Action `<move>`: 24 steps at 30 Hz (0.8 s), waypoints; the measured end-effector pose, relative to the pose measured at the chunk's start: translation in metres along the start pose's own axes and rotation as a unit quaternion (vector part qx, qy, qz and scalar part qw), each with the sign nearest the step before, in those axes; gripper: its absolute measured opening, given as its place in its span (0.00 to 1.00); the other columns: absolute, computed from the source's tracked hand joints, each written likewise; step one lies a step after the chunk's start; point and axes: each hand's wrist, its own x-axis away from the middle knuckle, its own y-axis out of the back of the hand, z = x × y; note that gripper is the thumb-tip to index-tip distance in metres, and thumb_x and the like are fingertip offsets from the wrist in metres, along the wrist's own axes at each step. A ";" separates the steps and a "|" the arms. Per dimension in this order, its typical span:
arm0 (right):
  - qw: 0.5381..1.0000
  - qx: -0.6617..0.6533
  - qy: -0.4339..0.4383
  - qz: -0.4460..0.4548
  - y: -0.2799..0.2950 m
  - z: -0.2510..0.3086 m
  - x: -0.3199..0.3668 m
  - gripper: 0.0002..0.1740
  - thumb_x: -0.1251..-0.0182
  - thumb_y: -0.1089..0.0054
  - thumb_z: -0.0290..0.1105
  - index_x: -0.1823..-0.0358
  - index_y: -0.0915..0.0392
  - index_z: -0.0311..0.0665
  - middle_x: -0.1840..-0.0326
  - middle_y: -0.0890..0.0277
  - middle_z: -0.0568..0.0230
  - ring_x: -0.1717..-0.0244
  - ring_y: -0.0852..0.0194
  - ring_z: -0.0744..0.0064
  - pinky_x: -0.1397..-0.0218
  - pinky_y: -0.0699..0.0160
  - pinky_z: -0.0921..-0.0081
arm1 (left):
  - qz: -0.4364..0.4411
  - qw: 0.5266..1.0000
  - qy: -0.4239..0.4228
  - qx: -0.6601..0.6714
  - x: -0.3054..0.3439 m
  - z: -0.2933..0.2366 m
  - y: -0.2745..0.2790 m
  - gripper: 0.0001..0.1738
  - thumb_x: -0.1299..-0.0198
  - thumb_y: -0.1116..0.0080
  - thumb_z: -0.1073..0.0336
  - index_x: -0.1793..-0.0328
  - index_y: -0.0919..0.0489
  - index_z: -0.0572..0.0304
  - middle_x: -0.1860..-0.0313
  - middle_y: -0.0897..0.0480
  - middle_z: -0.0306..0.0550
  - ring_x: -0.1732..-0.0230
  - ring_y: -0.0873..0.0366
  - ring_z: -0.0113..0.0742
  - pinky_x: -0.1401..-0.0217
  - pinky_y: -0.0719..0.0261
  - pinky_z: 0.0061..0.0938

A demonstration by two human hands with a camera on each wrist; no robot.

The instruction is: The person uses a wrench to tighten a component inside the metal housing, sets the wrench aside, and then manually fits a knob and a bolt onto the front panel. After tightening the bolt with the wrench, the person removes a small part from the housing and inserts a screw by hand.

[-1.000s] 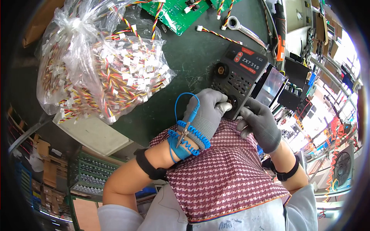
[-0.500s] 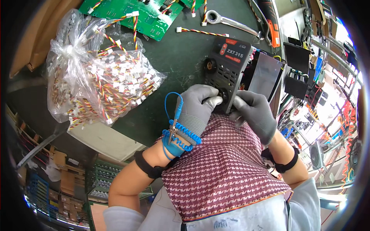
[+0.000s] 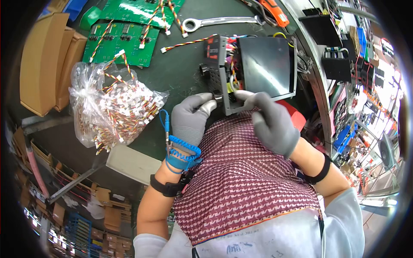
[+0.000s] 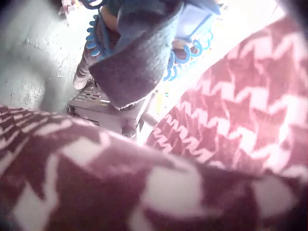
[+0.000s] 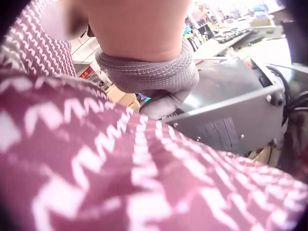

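A welding machine marked ZX7315, its housing open, stands on the table edge with its dark front panel [image 3: 214, 77] facing left in the head view. My gloved left hand [image 3: 189, 116] pinches a round output socket [image 3: 218, 99] low on that panel between thumb and forefinger. A second socket [image 3: 204, 69] sticks out farther up. My gloved right hand [image 3: 275, 124] reaches behind the panel, forefinger extended among the wires [image 3: 233, 69]; its fingertip is hidden, and I cannot tell what it touches. The right wrist view shows the machine's grey metal side [image 5: 221, 125] beside this hand.
A clear bag [image 3: 118, 109] of twisted cables lies left. Green circuit boards [image 3: 129, 43] and loose cables [image 3: 189, 43] are behind it. A ratchet wrench [image 3: 219, 21] and an orange-handled tool [image 3: 274, 12] lie at the back. Cardboard [image 3: 41, 64] stands far left. A blue coiled cord [image 3: 183, 148] circles my left wrist.
The machine has turned, its front panel now facing left and its open inside showing. My right fingers moved from the panel's edge to behind it. My left hand stays at the lower socket.
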 end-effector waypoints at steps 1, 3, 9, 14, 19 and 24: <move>0.999 0.001 -0.028 0.037 -0.001 -0.002 0.002 0.15 0.40 0.57 0.19 0.50 0.34 0.37 0.49 0.21 0.49 0.51 0.22 0.45 0.49 0.23 0.55 | -0.004 1.000 0.000 -0.010 0.000 -0.001 0.000 0.14 0.40 0.36 0.71 0.49 0.17 0.71 0.57 0.15 0.47 0.57 0.21 0.27 0.51 0.23 0.21; 0.985 0.052 -0.119 0.112 -0.002 0.013 -0.004 0.16 0.41 0.55 0.20 0.50 0.33 0.38 0.54 0.21 0.52 0.54 0.22 0.45 0.53 0.23 0.54 | 0.002 1.000 0.011 -0.020 0.000 -0.003 -0.001 0.15 0.40 0.36 0.71 0.48 0.18 0.71 0.57 0.15 0.46 0.57 0.22 0.25 0.51 0.24 0.20; 0.981 -0.014 -0.151 0.117 -0.017 -0.008 -0.028 0.12 0.40 0.54 0.22 0.54 0.32 0.36 0.61 0.21 0.46 0.55 0.23 0.42 0.51 0.27 0.54 | -0.008 0.999 -0.014 -0.050 -0.001 0.002 0.002 0.15 0.39 0.36 0.70 0.48 0.18 0.71 0.58 0.15 0.46 0.58 0.21 0.26 0.53 0.23 0.20; 0.991 -0.107 -0.036 -0.068 -0.006 -0.027 -0.002 0.11 0.39 0.56 0.22 0.56 0.30 0.33 0.64 0.21 0.44 0.60 0.21 0.43 0.57 0.24 0.55 | -0.020 0.998 0.013 -0.063 0.000 0.008 0.001 0.16 0.38 0.36 0.68 0.47 0.18 0.72 0.58 0.15 0.45 0.58 0.21 0.26 0.53 0.23 0.20; 1.000 -0.002 -0.014 0.017 -0.006 -0.020 -0.010 0.20 0.36 0.55 0.24 0.42 0.31 0.35 0.63 0.21 0.45 0.60 0.20 0.46 0.57 0.22 0.56 | -0.041 0.996 0.003 -0.077 0.004 0.004 -0.003 0.17 0.37 0.36 0.67 0.46 0.19 0.72 0.57 0.15 0.45 0.57 0.21 0.26 0.52 0.23 0.20; 0.998 0.055 0.002 0.023 -0.016 -0.021 -0.011 0.24 0.33 0.54 0.27 0.35 0.33 0.38 0.62 0.21 0.44 0.61 0.21 0.45 0.57 0.23 0.55 | -0.057 0.998 -0.022 0.009 0.013 0.005 -0.012 0.14 0.37 0.39 0.71 0.47 0.18 0.71 0.58 0.15 0.44 0.58 0.22 0.25 0.52 0.24 0.20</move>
